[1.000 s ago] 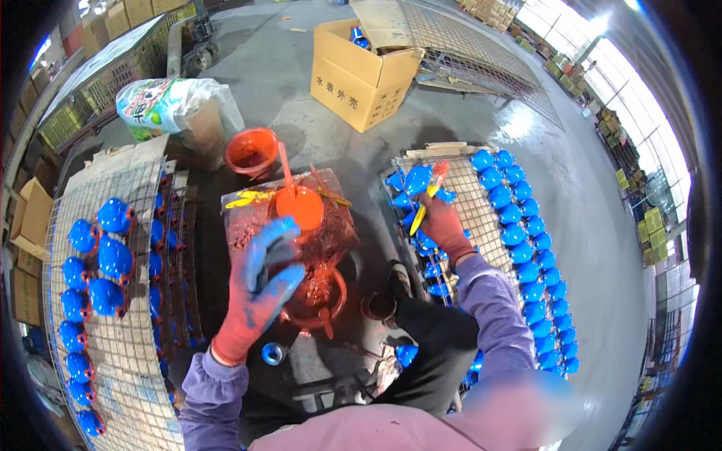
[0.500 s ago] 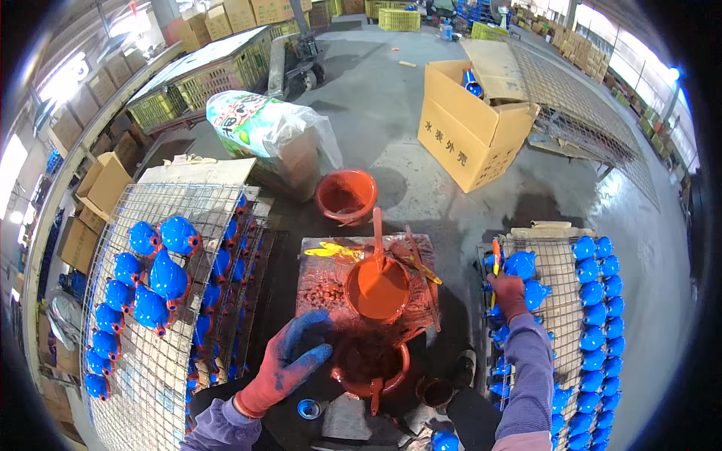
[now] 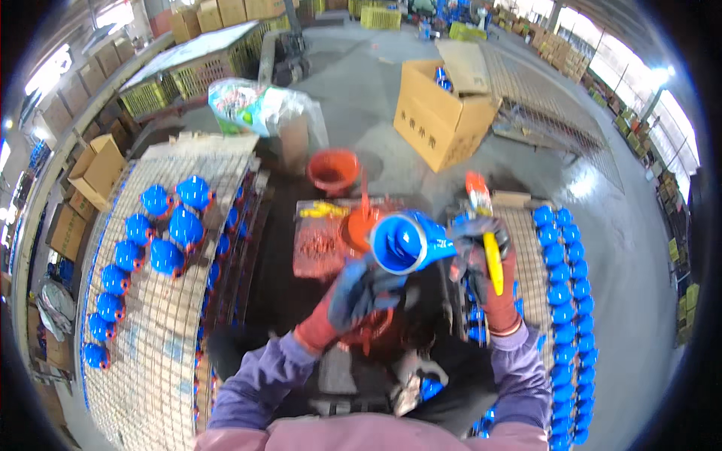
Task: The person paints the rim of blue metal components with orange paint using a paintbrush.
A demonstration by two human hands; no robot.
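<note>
A glossy blue flared casing [image 3: 400,242] is held up in the middle, its round open mouth facing me and its narrow end to the right. My right hand [image 3: 489,282], gloved in dark-stained red, grips that narrow end. A paintbrush [image 3: 493,263] with a yellow handle is in the same hand, its red-coated bristles pointing away. My left hand [image 3: 357,299], in a red glove with blue-stained fingers, reaches under the casing's mouth with fingers extended; blur hides whether they touch it. Behind the casing stands a pot of red paint [image 3: 353,231], partly covered.
Blue casings lie on a wire rack [image 3: 162,316] at the left and on another rack [image 3: 530,263] at the right. Beyond the paint-stained board [image 3: 308,263] are a red bucket [image 3: 333,171] and an open cardboard box [image 3: 429,113]. A plastic-wrapped sack [image 3: 259,109] stands far left.
My right hand has lifted a blue casing off the right rack and brought it to the middle with the paintbrush. My left hand has moved right and up toward it.
</note>
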